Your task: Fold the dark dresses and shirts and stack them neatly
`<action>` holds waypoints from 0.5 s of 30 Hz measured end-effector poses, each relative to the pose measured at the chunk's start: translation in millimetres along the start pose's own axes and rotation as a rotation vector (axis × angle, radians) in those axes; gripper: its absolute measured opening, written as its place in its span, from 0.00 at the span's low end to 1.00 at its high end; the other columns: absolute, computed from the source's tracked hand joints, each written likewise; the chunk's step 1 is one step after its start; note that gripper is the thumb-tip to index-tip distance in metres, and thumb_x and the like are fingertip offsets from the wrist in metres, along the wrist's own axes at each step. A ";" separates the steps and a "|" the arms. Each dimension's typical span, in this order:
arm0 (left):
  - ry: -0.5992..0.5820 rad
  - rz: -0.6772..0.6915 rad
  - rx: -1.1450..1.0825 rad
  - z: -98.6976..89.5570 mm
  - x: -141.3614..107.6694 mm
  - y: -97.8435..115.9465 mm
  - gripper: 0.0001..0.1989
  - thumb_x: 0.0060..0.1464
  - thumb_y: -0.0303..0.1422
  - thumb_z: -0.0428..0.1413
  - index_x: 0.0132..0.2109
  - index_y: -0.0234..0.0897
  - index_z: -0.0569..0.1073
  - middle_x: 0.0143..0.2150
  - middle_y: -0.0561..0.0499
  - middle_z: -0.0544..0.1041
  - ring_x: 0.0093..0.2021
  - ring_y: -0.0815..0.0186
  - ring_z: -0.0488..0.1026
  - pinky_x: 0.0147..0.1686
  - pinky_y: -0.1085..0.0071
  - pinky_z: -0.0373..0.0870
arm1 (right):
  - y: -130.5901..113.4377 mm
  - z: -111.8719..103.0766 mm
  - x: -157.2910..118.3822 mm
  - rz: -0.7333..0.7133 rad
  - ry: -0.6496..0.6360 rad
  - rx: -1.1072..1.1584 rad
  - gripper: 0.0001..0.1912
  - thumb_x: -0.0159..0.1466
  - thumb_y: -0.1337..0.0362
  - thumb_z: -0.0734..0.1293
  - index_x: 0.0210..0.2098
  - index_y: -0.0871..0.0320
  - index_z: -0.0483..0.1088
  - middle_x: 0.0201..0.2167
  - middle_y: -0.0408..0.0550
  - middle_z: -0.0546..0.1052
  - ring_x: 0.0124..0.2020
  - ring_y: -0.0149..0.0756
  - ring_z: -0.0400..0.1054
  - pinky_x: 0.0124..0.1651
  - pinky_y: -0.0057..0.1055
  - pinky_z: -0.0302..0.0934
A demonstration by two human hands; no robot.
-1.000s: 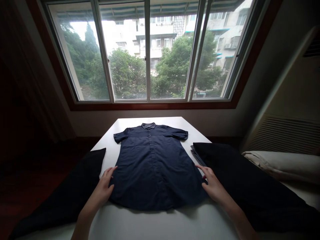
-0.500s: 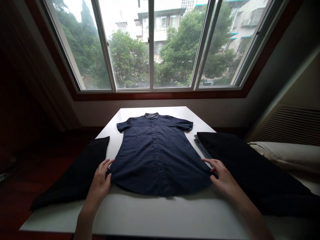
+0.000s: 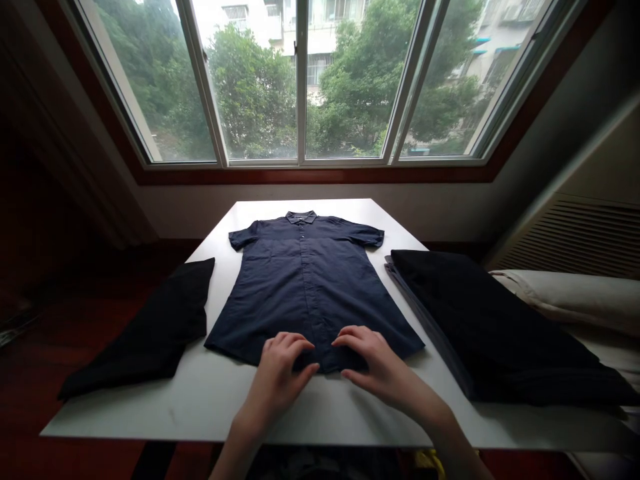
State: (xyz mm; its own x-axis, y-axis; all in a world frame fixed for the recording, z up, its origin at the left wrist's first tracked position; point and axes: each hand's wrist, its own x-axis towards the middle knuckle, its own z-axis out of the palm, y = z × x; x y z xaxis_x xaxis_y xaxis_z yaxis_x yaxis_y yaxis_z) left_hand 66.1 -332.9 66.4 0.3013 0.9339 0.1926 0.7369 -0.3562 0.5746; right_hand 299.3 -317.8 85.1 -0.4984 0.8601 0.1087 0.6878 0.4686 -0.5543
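Navy short-sleeved button-front shirt (image 3: 305,287) lies flat on the white worktop (image 3: 225,407), collar far, hem near. Left hand (image 3: 277,373) and right hand (image 3: 377,367) rest side by side on the near hem, fingers curled; whether the cloth is gripped cannot be determined. A folded black cloth (image 3: 155,327) lies just left of the shirt, a dark folded stack (image 3: 480,320) just right.
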 end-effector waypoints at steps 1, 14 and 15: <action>-0.013 0.008 -0.021 8.1 0.5 5.6 0.10 0.54 0.34 0.61 0.45 0.45 0.75 0.47 0.51 0.76 0.50 0.57 0.70 0.50 0.58 0.62 | -5.8 5.6 3.3 -0.005 -0.010 -0.001 0.18 0.57 0.68 0.70 0.47 0.51 0.71 0.51 0.47 0.71 0.54 0.41 0.64 0.57 0.39 0.55; 0.047 0.020 -0.084 26.3 1.9 0.1 0.08 0.58 0.29 0.56 0.46 0.40 0.71 0.41 0.50 0.75 0.43 0.59 0.70 0.44 0.63 0.65 | -17.1 19.2 19.1 -0.016 0.046 -0.029 0.09 0.69 0.68 0.61 0.35 0.58 0.72 0.35 0.46 0.75 0.38 0.37 0.68 0.45 0.35 0.58; 0.048 0.022 -0.084 26.5 1.8 0.4 0.08 0.58 0.28 0.55 0.45 0.40 0.71 0.41 0.50 0.75 0.43 0.60 0.70 0.44 0.63 0.65 | -18.1 19.9 19.3 -0.026 0.052 -0.034 0.09 0.69 0.68 0.60 0.35 0.58 0.71 0.35 0.47 0.75 0.38 0.37 0.68 0.45 0.35 0.58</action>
State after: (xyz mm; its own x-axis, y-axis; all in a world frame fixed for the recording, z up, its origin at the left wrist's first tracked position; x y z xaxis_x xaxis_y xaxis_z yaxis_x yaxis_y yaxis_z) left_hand 83.0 -332.2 45.9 0.2864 0.9269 0.2424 0.6761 -0.3748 0.6344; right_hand 266.8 -313.7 80.8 -0.4888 0.8564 0.1661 0.6928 0.4968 -0.5226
